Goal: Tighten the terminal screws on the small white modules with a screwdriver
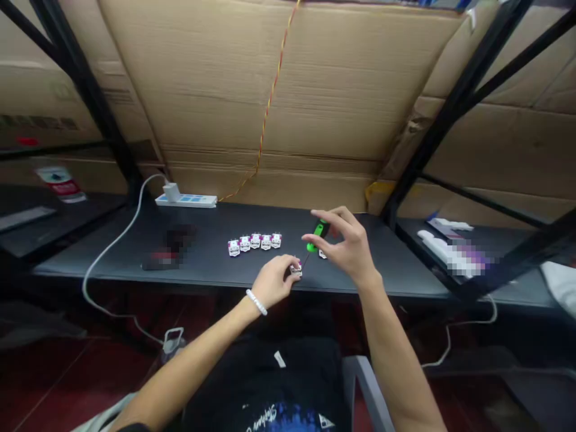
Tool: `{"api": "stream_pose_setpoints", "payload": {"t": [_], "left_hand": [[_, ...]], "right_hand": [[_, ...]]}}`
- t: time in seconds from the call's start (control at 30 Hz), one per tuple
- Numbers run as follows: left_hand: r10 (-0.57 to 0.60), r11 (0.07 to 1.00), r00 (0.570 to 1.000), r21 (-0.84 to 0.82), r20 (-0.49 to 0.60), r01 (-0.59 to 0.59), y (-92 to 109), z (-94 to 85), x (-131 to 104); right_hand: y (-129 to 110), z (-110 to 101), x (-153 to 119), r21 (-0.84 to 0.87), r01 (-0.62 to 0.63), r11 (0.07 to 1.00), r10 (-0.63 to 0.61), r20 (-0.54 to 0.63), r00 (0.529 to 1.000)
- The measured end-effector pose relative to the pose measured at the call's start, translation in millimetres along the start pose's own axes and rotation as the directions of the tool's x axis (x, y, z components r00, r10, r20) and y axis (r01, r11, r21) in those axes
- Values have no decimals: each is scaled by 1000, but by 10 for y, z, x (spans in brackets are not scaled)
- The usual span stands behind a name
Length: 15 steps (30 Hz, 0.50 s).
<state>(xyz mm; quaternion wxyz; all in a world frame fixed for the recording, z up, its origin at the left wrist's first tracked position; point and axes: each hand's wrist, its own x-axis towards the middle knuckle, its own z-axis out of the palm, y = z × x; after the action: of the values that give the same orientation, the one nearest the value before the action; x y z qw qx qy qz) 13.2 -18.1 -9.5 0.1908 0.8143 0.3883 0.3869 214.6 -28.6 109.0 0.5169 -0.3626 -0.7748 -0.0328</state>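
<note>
My left hand, with a white beaded bracelet at the wrist, pinches a small white and purple part near the front edge of the black tabletop. In my right hand is a green and black screwdriver, its handle between thumb and fingers. The thin shaft slants down and left to the pinched part; whether the tip touches cannot be made out. Several like parts stand in a row left of my hands. Another such part is partly hidden behind my right hand.
A white power strip with a plugged-in white cable lies at the back left. Black metal posts flank the tabletop. A blurred dark item lies on the left. Cardboard closes off the back.
</note>
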Motion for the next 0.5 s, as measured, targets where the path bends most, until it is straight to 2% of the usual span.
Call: {"api": "stream_pose_setpoints", "payload": {"t": [0.2,0.33,0.37,0.5], "left_hand": [[2,1000,1000,1,-1,-2,13,-8,1],[4,1000,1000,-4,5,-4,12,-5,1],[1,1000,1000,-5,3,-1,8,-3,1],[5,1000,1000,6,-1,-5,1,0,-1]], "right_hand": [[-8,-20,-14,179,-12,984,-15,146,989],[-12,-18,-5,22,2,1000,-2,19,1000],[-15,-19,-4,20,2,1000,-3,20,1000],[-20,-38,-5,174,6,985,-34,158,987]]}}
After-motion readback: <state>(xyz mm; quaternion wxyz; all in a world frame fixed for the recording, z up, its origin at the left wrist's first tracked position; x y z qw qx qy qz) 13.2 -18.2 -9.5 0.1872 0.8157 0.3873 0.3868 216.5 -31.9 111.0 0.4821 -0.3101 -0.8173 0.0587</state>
